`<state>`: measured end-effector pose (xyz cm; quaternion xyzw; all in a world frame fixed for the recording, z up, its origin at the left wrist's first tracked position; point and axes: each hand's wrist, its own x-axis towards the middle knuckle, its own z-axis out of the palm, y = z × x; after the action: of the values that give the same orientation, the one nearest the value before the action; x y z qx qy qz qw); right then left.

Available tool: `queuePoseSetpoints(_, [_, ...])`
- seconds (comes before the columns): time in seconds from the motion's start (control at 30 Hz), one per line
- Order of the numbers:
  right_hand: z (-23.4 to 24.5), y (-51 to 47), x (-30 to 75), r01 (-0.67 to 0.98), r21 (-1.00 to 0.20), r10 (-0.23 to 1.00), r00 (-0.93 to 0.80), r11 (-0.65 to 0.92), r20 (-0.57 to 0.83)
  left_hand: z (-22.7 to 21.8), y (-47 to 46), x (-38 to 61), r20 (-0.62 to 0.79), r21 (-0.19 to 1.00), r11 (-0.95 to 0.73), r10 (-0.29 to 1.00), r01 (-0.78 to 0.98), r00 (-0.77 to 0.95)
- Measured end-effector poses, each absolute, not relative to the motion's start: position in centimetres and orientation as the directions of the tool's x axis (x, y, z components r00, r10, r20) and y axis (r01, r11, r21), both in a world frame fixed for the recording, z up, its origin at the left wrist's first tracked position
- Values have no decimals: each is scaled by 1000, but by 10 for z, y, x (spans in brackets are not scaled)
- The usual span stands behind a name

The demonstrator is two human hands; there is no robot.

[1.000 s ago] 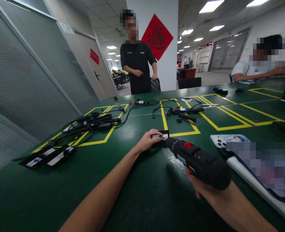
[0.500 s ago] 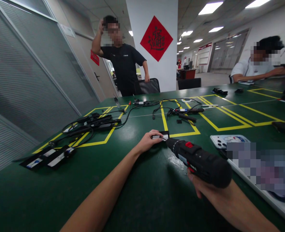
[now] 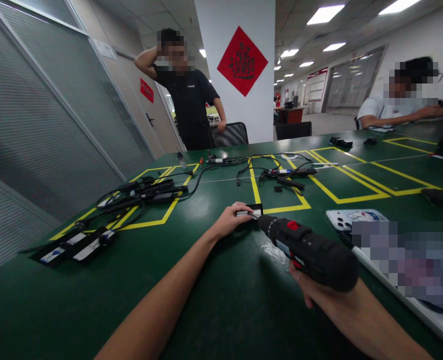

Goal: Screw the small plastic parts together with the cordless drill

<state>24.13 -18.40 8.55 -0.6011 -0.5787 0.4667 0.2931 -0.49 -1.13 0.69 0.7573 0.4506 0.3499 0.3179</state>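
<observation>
- Little is shifting since a second ago: my left hand [image 3: 231,218] is still pinning the small black part [image 3: 252,212] to the surface [image 3: 221,300].
- My right hand [image 3: 319,295] is clamping the drill [image 3: 311,252], its tip at the part.
- I'm seemingly driving a screw; the next move needs steady, square pressure.

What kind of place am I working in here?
Likely an electronics assembly workshop: a green table marked into yellow-taped work zones, cables and black adapters spread across it, and a cordless screwdriver in the right hand aimed at a small black part held by the left hand.
</observation>
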Motion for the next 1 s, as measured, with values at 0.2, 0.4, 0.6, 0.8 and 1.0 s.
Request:
queuePoseSetpoints(0.2, [83,-182,246,432,-881,948,-151,-191,-279,9,-13,-4,228,799,-379,909,467,347])
queuePoseSetpoints(0.4, [83,-182,247,445,-875,949,-144,-190,-279,9,-13,-5,221,804,-373,910,463,350])
queuePoseSetpoints(0.6, [83,-183,245,443,-867,941,-128,-229,-314,9,-13,-4,226,796,-381,908,471,352])
queuePoseSetpoints(0.8, [87,-184,244,423,-889,962,-122,-172,-244,8,-13,-5,225,795,-378,910,475,347])
queuePoseSetpoints(1.0, [87,-184,242,425,-879,961,-65,-218,-270,8,-12,-4,244,803,-395,901,446,358])
